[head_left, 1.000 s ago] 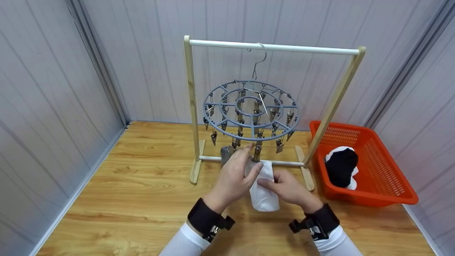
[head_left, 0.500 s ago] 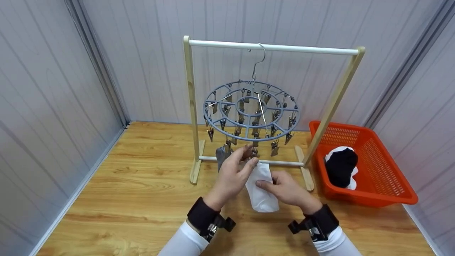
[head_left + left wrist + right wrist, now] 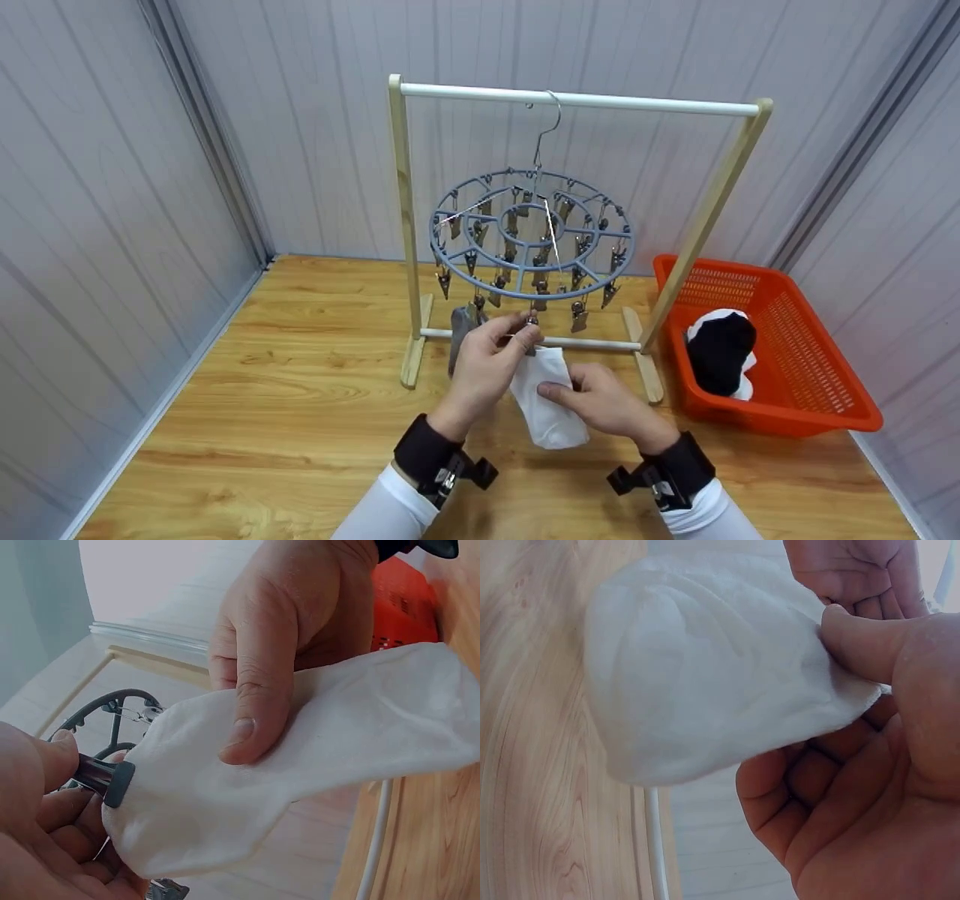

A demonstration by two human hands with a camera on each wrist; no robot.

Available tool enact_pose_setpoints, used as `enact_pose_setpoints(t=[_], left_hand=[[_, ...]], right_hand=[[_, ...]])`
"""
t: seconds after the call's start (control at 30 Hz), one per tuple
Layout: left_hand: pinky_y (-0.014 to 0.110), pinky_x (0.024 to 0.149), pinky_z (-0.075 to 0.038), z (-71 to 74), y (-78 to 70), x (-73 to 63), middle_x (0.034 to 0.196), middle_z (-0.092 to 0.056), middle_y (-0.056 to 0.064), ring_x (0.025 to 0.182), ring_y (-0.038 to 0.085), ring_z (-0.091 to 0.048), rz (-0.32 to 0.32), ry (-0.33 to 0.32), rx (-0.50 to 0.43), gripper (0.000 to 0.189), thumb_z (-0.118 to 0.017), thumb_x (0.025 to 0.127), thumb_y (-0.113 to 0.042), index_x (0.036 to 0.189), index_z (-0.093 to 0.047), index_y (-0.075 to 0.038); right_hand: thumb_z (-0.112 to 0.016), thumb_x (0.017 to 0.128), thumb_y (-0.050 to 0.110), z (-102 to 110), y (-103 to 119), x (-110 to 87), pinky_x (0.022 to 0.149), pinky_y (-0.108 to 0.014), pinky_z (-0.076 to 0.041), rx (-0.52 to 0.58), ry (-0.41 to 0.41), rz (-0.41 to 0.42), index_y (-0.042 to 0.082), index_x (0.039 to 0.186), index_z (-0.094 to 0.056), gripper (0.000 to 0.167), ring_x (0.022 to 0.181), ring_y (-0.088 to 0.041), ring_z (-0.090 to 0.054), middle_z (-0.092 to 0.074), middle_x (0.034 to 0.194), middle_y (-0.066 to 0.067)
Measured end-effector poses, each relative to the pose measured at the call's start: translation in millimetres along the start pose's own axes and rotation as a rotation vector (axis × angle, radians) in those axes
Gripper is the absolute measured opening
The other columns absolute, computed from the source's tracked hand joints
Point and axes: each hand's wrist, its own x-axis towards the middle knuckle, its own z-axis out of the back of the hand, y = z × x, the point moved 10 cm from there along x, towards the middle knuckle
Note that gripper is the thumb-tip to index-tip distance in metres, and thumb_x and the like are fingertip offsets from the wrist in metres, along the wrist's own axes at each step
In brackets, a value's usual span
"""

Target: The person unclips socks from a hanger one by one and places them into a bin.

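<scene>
My left hand [image 3: 481, 369] pinches a metal clip [image 3: 96, 774] between thumb and fingers, below the front of the round hanger [image 3: 525, 294]. In the left wrist view the clip's dark tip overlaps the top end of a white sock [image 3: 202, 787]. My right hand [image 3: 609, 401] holds that sock lower down, thumb on the near face and fingers behind. Its toe end [image 3: 660, 682] hangs free, seen large in the right wrist view. Left of my left hand, a grey sock [image 3: 460, 337] hangs from another clip, partly hidden by the hand.
The hanger hooks onto the white rail [image 3: 585, 99] of a wooden stand [image 3: 405, 195], with several clips dangling around it. On the right, a red basket [image 3: 817, 360] holds a black sock [image 3: 721, 352] over white ones. Panelled walls enclose the wooden table [image 3: 300, 420].
My left hand has come down slightly and its fingers have closed round the clip. The hanger has turned a little, and the grey sock has shifted left. My right hand keeps its hold on the white sock.
</scene>
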Motion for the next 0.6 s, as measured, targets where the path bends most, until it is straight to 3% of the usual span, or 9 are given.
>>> enact_pose_setpoints(t=[0.3, 0.6], left_hand=[[0.033, 0.088, -0.065, -0.8, 1.2, 0.4, 0.105, -0.081, 0.009, 0.096, 0.022, -0.078, 0.001, -0.011, -0.05, 0.023, -0.071, 0.11, -0.016, 0.122, -0.08, 0.002], [0.032, 0.09, -0.066, 1.1, 0.3, -1.3, 0.108, -0.083, 0.016, 0.098, 0.027, -0.08, 0.004, -0.02, -0.14, 0.027, -0.077, 0.106, -0.012, 0.125, -0.079, 0.008]], right_hand=[[-0.074, 0.11, 0.027, -0.5, -0.6, -0.8, 0.069, -0.03, -0.065, -0.008, 0.0, -0.016, 0.0, 0.11, -0.08, 0.028, 0.084, -0.022, -0.078, -0.082, 0.097, -0.008], [-0.073, 0.11, 0.027, -2.1, -2.2, 0.1, 0.071, -0.031, -0.066, -0.007, 0.006, -0.012, 0.0, 0.113, -0.08, 0.028, 0.086, -0.023, -0.079, -0.082, 0.099, -0.009]])
